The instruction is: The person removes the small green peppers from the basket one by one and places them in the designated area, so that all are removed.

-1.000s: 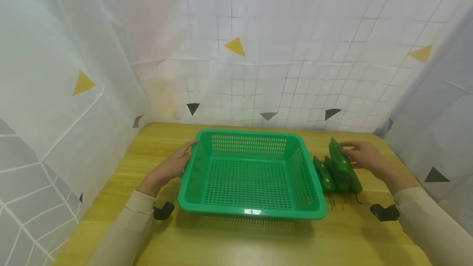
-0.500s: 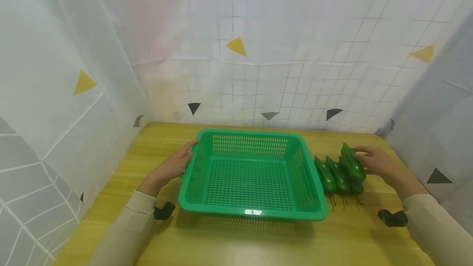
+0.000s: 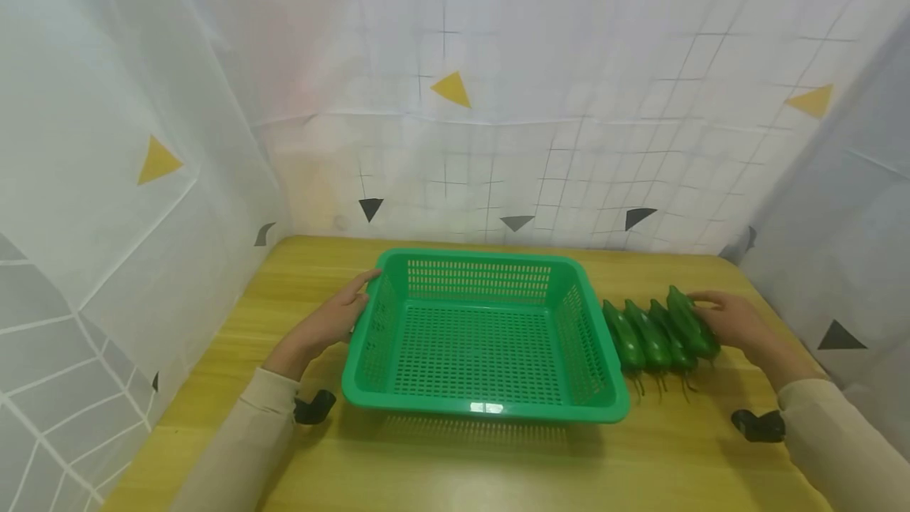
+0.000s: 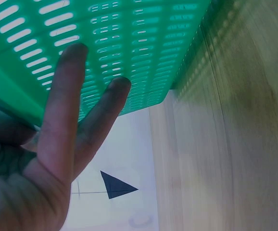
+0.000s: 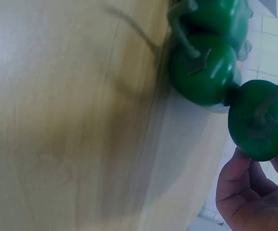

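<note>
My left hand (image 3: 330,316) grips the left rim of a green plastic basket (image 3: 483,412). In the left wrist view two fingers (image 4: 62,106) lie straight against its slotted outer wall (image 4: 120,48). To the right of the basket, my right hand (image 3: 728,318) holds a glossy green pepper (image 3: 690,324) at its right side, tip pointing away. In the right wrist view the held pepper (image 5: 257,120) shows its stem end, fingers round its far side. Three more green peppers (image 3: 647,338) lie side by side, just left of it, stems toward me.
The basket stands on a yellow wooden table (image 3: 455,472). White patterned sheets (image 3: 498,141) hang at the back and both sides. Black straps with small mounts (image 3: 759,425) sit at both wrists. The peppers lie close along the basket's right wall.
My right hand has moved right and toward me, bringing its pepper from over the others down to the row's right end. The left hand and basket stay in place.
</note>
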A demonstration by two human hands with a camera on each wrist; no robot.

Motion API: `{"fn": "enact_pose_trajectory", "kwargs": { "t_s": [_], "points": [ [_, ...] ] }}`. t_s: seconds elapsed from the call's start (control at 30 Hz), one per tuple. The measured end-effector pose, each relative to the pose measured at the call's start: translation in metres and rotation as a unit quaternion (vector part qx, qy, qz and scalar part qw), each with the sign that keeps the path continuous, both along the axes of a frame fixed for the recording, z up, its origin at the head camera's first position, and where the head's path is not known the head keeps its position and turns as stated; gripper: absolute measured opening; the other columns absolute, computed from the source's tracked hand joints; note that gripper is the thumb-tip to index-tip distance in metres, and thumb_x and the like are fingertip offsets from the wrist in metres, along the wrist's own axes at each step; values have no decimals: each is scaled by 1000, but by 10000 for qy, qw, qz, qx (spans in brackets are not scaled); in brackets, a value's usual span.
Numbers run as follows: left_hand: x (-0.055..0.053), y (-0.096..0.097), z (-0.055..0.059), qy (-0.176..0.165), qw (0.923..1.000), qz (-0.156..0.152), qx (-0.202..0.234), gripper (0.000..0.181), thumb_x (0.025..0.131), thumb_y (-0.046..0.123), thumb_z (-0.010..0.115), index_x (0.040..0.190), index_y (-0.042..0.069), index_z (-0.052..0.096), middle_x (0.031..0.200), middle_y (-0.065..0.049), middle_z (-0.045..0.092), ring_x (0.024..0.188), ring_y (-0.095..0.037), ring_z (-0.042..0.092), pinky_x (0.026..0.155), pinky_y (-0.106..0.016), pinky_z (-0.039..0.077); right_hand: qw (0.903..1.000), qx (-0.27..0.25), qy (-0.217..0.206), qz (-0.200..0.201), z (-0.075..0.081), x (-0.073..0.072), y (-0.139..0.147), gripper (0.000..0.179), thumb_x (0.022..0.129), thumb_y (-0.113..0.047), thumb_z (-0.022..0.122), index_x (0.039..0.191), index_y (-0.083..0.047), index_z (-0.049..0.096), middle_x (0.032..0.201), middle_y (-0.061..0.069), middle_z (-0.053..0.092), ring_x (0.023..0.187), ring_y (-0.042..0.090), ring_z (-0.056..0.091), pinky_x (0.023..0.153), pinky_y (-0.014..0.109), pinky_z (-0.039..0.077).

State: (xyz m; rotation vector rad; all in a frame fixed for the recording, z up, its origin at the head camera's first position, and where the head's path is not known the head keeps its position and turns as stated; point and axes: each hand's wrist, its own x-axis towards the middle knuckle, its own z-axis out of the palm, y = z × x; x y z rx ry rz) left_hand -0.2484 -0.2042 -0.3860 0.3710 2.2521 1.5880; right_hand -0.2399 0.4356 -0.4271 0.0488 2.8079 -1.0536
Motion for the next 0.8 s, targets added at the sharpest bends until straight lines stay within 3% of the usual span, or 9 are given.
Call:
{"fn": "enact_pose_trajectory", "kwargs": {
  "t_s": [0.2,0.43,0.8],
  "points": [
    [2,0,-1,-38,10000,63,5,50,113,20,26,163,21,17,122,-24,51,84,-27,65,74,-45,59,9997,249,-21,37,-3,1,4,55,111,-29,35,145,15,39,142,49,31,122,65,42,85,62,52],
    [0,0,-2,22,10000,-46,23,51,113,19,25,163,20,17,113,-24,55,81,-27,66,72,-45,59,9993,362,6,-107,-8,3,13,53,111,-25,34,145,15,37,141,50,31,122,66,41,87,66,49],
    [0,1,-2,35,10000,5,-25,51,113,17,23,163,19,15,118,-24,51,83,-26,64,72,-44,58,9981,590,195,-36,-12,2,11,48,109,-19,38,141,16,42,136,50,37,117,65,45,83,66,50]
  ]
}}
